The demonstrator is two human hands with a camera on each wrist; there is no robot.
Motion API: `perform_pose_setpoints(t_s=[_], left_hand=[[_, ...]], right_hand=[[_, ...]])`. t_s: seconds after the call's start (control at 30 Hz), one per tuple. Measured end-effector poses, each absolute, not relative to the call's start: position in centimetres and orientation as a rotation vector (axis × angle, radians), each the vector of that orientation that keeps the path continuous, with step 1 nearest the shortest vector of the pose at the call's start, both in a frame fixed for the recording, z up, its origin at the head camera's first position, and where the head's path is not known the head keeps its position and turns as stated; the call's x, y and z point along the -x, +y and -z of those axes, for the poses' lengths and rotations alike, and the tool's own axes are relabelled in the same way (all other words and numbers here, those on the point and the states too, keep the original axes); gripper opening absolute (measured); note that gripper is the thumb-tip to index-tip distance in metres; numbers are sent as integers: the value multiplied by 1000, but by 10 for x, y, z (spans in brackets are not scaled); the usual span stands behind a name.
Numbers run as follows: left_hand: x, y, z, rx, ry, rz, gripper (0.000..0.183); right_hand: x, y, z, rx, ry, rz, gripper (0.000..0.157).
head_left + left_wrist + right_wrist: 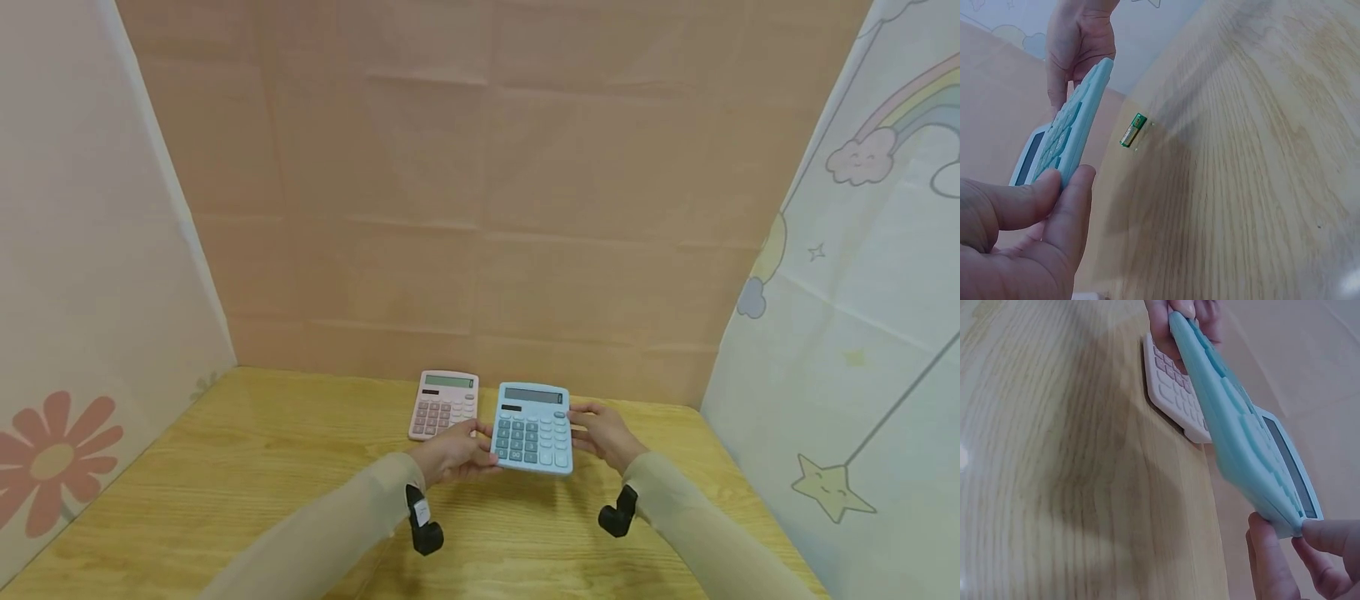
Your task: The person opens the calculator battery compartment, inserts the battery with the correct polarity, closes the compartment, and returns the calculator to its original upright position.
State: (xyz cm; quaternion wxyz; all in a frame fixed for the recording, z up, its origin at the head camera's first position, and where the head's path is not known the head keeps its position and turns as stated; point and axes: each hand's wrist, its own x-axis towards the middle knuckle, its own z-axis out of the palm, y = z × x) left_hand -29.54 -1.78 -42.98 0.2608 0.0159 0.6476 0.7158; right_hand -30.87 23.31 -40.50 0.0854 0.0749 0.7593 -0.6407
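A light blue calculator [534, 427] is held up off the wooden table, its keys and display facing up and a 0 on the screen. My left hand [453, 451] pinches its lower left corner, thumb on the key side and fingers beneath, as the left wrist view shows. At the right edge my right hand [609, 433] grips it between thumb and fingers. Just to the left, a pink calculator [444, 406] lies flat on the table, its screen also showing 0. In the right wrist view the blue calculator [1235, 434] is seen edge-on.
A green and gold battery [1133, 130] lies on the table in the left wrist view, with a small clear piece beside it too faint to identify. A brown paper-like backdrop [480, 208] stands behind the wooden table [300, 467]. Patterned white panels [847, 333] flank both sides.
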Motion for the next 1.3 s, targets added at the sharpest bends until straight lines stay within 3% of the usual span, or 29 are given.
perform_pose_setpoints(t_s=[0.53,0.9,1.3], left_hand=[[316,-8,418,-35,1844,-1967,42],[327,5,420,-12,1950,-1973,28],[329,16,436,-31,2280,-1854,26]], right_hand=[[331,235,400,-286,2241,1988,40],[344,241,401,-273,2277,1999,39],[363,237,428,-423,2373,1958,34]])
